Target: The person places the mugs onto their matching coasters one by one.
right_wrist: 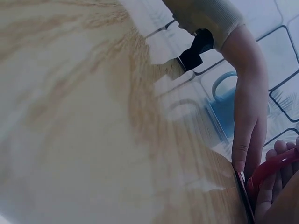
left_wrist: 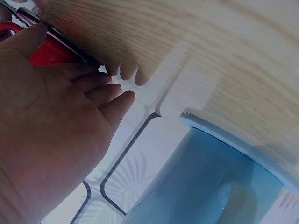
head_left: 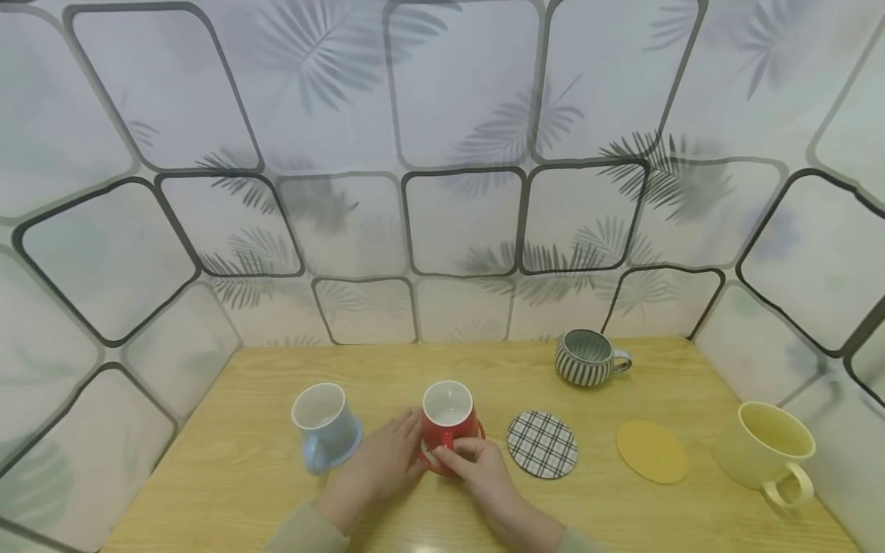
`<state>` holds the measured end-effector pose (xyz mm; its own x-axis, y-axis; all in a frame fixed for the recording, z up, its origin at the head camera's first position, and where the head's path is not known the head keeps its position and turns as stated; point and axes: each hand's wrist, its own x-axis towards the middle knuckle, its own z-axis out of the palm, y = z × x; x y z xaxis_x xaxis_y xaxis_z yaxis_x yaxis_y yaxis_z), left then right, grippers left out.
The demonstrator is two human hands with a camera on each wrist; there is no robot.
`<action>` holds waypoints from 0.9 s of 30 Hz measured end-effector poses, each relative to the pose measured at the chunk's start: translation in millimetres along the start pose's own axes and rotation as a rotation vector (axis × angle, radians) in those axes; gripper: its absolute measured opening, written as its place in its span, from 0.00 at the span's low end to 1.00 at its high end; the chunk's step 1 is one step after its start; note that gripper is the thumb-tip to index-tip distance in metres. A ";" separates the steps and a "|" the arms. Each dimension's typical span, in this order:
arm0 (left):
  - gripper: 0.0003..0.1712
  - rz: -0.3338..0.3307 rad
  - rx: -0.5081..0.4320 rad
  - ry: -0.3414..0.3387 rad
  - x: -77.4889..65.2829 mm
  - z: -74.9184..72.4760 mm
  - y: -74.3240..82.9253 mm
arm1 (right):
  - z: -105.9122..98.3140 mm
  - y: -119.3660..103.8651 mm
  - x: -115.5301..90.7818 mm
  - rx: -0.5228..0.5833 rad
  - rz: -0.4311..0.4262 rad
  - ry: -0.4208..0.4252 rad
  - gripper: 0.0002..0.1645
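Near the middle of the table, a red mug [head_left: 433, 433] with a white inside stands upright on a round red coaster [head_left: 437, 466]. My right hand [head_left: 489, 475] pinches the mug's handle [right_wrist: 275, 163], which points towards me. My left hand [head_left: 387, 459] lies at the left side of the coaster, its fingers stretched forward and the thumb at the coaster's edge. In the left wrist view that hand's palm [left_wrist: 51, 126] shows, with the fingertips beside the dark coaster rim. To its left, a light blue mug [head_left: 332, 426] sits on a blue coaster [head_left: 355, 442].
Right of the red mug lies a black-and-white checked coaster [head_left: 542, 445], then a yellow coaster [head_left: 652, 452]. A striped cup [head_left: 582, 370] stands at the back right, a yellow mug [head_left: 754, 453] at the far right. Patterned fabric walls [head_left: 463, 223] enclose the wooden table [head_left: 228, 461].
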<state>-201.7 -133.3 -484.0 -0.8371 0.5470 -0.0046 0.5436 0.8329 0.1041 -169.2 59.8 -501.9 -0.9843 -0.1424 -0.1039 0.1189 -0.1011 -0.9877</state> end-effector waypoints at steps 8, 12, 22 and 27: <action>0.42 0.002 -0.001 0.007 -0.1 1.2 -0.6 | -2.6 -0.8 -0.4 0.039 0.010 -0.061 0.20; 0.41 0.008 -0.001 0.016 -0.3 1.9 -0.3 | -3.5 0.5 -0.2 0.032 0.008 -0.069 0.20; 0.41 0.003 0.017 0.012 0.2 3.8 0.9 | -7.4 1.0 -0.8 0.046 0.022 -0.100 0.21; 0.41 0.006 0.025 0.008 0.2 4.3 0.6 | -9.0 0.4 -1.4 0.041 0.030 -0.113 0.21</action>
<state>-201.2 -132.3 -488.2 -0.8345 0.5510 0.0040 0.5495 0.8317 0.0790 -168.9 68.8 -503.2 -0.9598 -0.2554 -0.1169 0.1550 -0.1348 -0.9787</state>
